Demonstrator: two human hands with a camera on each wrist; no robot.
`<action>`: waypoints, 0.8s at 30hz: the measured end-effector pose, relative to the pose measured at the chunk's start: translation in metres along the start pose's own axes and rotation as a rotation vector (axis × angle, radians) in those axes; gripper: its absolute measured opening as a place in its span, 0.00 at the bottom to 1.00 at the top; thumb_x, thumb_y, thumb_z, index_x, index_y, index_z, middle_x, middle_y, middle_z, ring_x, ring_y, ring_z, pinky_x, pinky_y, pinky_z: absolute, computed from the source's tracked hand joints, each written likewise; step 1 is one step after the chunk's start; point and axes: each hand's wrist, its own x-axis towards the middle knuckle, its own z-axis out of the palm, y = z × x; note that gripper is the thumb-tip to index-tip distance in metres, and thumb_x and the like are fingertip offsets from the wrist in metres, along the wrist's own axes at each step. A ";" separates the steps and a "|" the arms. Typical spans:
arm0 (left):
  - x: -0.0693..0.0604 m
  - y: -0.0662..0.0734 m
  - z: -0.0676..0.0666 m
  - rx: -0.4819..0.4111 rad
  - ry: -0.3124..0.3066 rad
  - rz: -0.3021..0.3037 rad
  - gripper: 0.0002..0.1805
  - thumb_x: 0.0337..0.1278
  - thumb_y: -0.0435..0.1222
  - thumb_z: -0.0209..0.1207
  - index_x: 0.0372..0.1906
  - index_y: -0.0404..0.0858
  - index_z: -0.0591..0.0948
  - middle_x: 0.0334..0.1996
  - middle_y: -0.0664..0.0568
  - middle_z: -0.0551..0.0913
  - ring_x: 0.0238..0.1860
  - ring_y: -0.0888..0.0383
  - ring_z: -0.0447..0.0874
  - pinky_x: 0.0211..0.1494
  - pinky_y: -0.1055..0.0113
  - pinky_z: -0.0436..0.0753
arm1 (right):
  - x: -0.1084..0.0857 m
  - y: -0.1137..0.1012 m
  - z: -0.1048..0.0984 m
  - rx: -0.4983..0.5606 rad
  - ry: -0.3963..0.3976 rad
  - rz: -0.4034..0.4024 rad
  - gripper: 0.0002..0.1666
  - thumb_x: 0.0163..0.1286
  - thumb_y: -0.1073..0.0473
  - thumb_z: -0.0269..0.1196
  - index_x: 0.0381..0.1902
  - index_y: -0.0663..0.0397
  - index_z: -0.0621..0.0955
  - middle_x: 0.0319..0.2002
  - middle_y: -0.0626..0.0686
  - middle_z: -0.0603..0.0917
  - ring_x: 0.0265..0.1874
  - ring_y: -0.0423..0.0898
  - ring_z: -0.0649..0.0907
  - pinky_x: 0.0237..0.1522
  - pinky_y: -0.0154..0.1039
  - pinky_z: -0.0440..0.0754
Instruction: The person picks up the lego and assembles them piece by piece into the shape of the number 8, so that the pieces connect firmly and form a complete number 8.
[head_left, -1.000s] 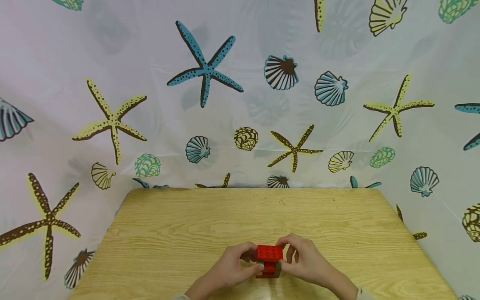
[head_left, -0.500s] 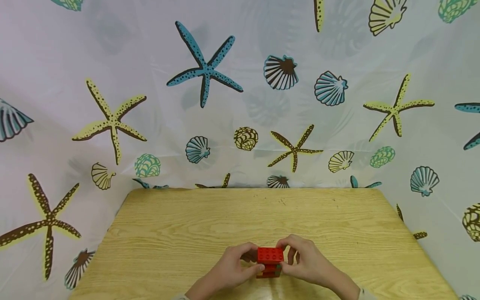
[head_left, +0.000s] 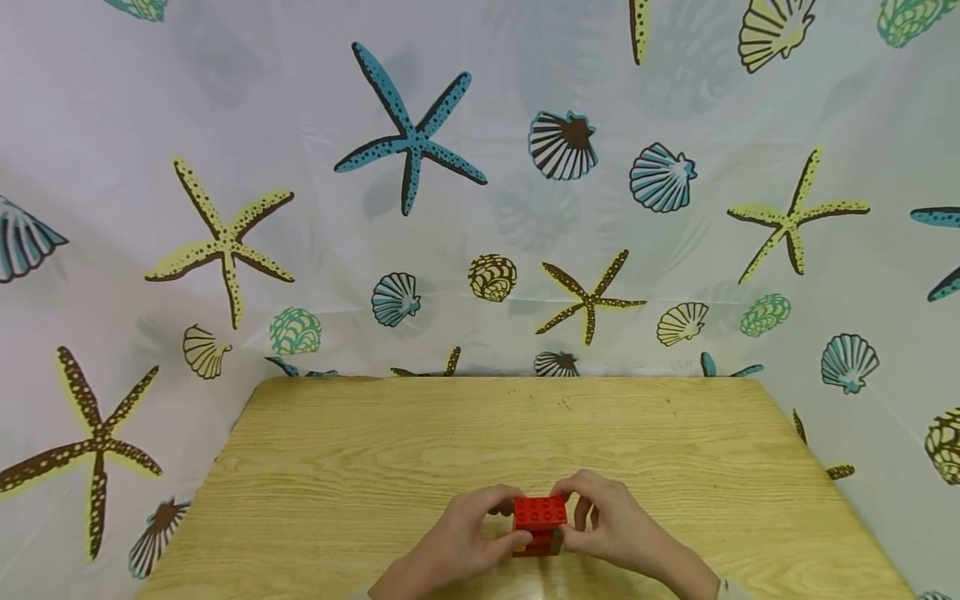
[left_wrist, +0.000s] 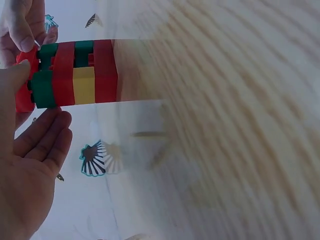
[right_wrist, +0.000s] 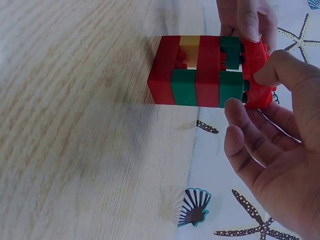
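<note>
A tower of toy building bricks (left_wrist: 63,75) stands upright on the wooden table. Red layers alternate with layers of smaller bricks, among them a green brick (right_wrist: 231,87) and a yellow brick (left_wrist: 84,85). At its top is a studded red brick (head_left: 540,511); in both wrist views, studs show in a narrow gap beneath it. My left hand (head_left: 468,533) pinches one end of this red brick, thumb at the near side, a finger behind. Its other end is pinched by my right hand (head_left: 611,521), whose remaining fingers (right_wrist: 240,150) extend beside the tower.
The wood-grain table (head_left: 375,442) extends around the tower. A white curtain (head_left: 465,200) printed with starfish and shells hangs behind the table and along both sides.
The top red brick has come down slightly towards the layer below and turned a little straighter. My left fingers have shifted slightly along it; the right hand is nearly still.
</note>
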 end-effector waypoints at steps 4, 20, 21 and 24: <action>0.001 0.003 0.000 0.005 0.010 0.004 0.18 0.73 0.50 0.64 0.59 0.46 0.82 0.50 0.58 0.90 0.48 0.64 0.87 0.55 0.54 0.88 | -0.001 -0.002 -0.001 0.033 -0.024 0.031 0.19 0.68 0.62 0.72 0.56 0.47 0.83 0.48 0.50 0.87 0.30 0.31 0.82 0.29 0.32 0.82; 0.002 0.006 -0.001 0.106 0.012 0.062 0.20 0.71 0.45 0.67 0.59 0.39 0.82 0.52 0.51 0.89 0.52 0.58 0.88 0.55 0.55 0.88 | -0.002 -0.002 0.000 0.117 -0.041 0.052 0.20 0.69 0.63 0.71 0.58 0.52 0.82 0.49 0.55 0.89 0.33 0.34 0.88 0.36 0.35 0.87; 0.003 0.006 -0.001 0.116 0.012 0.068 0.20 0.71 0.45 0.67 0.59 0.39 0.82 0.52 0.51 0.89 0.52 0.58 0.88 0.55 0.56 0.88 | -0.002 -0.002 0.000 0.122 -0.044 0.055 0.20 0.69 0.63 0.71 0.58 0.52 0.82 0.49 0.55 0.89 0.33 0.34 0.88 0.37 0.35 0.87; 0.003 0.007 -0.002 0.142 0.012 0.082 0.20 0.71 0.45 0.67 0.60 0.39 0.82 0.52 0.50 0.89 0.52 0.57 0.88 0.56 0.57 0.88 | -0.002 -0.002 -0.001 0.137 -0.051 0.064 0.20 0.70 0.63 0.71 0.58 0.53 0.82 0.48 0.56 0.89 0.33 0.35 0.89 0.37 0.35 0.87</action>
